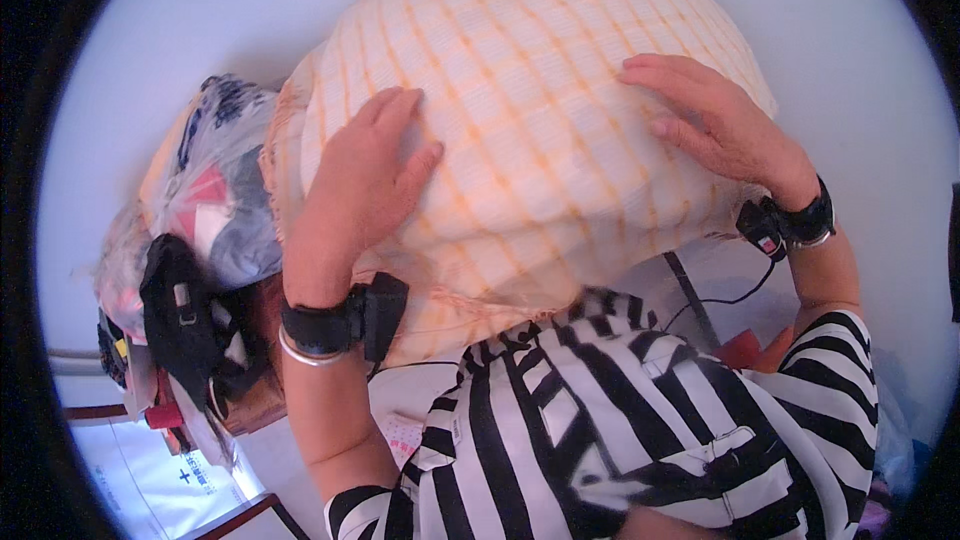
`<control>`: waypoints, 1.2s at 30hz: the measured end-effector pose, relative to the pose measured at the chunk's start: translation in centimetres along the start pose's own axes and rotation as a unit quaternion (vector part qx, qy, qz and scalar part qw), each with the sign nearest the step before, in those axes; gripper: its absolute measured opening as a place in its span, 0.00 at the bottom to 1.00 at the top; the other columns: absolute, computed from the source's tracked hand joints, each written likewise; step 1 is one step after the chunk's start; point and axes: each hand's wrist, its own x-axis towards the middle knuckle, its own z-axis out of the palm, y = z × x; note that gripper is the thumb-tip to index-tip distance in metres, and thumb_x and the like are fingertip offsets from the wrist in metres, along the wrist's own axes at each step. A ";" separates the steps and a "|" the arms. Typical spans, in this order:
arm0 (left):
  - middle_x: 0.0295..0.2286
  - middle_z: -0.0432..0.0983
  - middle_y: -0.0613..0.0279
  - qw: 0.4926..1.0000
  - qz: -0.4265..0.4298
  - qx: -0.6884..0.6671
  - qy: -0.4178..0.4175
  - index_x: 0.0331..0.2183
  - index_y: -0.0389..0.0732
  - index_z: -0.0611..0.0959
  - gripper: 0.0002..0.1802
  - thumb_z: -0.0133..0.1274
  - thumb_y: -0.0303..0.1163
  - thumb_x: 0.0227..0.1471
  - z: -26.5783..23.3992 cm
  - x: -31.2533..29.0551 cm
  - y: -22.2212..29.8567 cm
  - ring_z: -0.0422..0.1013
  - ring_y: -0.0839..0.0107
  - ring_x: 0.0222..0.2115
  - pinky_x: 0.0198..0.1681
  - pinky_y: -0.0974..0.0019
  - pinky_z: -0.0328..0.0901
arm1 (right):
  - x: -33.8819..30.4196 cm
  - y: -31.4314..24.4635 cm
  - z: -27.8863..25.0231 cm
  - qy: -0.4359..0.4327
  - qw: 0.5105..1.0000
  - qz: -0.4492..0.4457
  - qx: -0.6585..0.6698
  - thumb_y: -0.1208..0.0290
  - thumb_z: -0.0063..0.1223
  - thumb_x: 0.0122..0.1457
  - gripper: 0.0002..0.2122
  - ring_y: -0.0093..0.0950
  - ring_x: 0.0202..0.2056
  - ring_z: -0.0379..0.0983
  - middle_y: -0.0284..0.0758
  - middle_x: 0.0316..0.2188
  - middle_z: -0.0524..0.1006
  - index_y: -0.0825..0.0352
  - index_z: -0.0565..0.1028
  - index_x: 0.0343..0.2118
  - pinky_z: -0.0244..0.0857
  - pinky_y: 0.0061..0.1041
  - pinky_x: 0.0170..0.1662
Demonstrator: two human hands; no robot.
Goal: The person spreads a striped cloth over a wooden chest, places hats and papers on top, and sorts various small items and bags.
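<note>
Over the left side of the orange-and-white checked cloth (530, 130), which bulges in front of my striped shirt (510, 430), my left hand (365, 180) is held with thumb and fingers apart. Near the cloth's right edge, my right hand (715, 125) is likewise spread, gripping nothing; whether either palm presses the fabric I cannot tell. Beside the fringed left edge sits a stuffed clear plastic bag (235, 205).

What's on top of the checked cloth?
The left hand and right hand show over the cloth; whether they press on it is unclear. Anything under it is covered.
</note>
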 end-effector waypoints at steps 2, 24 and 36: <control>0.46 0.70 0.42 0.999 -0.017 -0.016 -0.039 0.47 0.33 0.73 0.24 0.55 0.32 0.49 -1.8 -2.2 0.5 0.67 0.45 0.47 0.50 0.55 0.64 | 0.2 -1.6 1.0 0.018 1.000 0.004 -0.016 0.70 0.51 0.57 0.20 0.43 0.56 0.62 0.43 0.55 0.68 0.65 0.68 0.53 0.56 0.37 0.59; 0.45 0.75 0.53 0.867 -0.427 0.040 0.254 0.48 0.40 0.78 0.24 0.59 0.27 0.46 -18.2 -30.5 -0.9 0.70 0.61 0.47 0.50 0.62 0.63 | 1.9 -5.0 3.8 0.138 0.980 0.081 -0.116 0.73 0.41 0.60 0.20 0.39 0.62 0.56 0.40 0.60 0.64 0.62 0.68 0.57 0.45 0.37 0.64; 0.34 0.78 0.51 0.894 -0.284 0.228 0.261 0.39 0.38 0.80 0.17 0.57 0.21 0.41 -14.7 -28.6 -4.3 0.74 0.51 0.39 0.54 0.50 0.61 | 2.0 -6.1 3.9 0.178 0.977 0.102 -0.065 0.74 0.43 0.60 0.18 0.39 0.58 0.61 0.41 0.56 0.68 0.64 0.71 0.53 0.50 0.37 0.62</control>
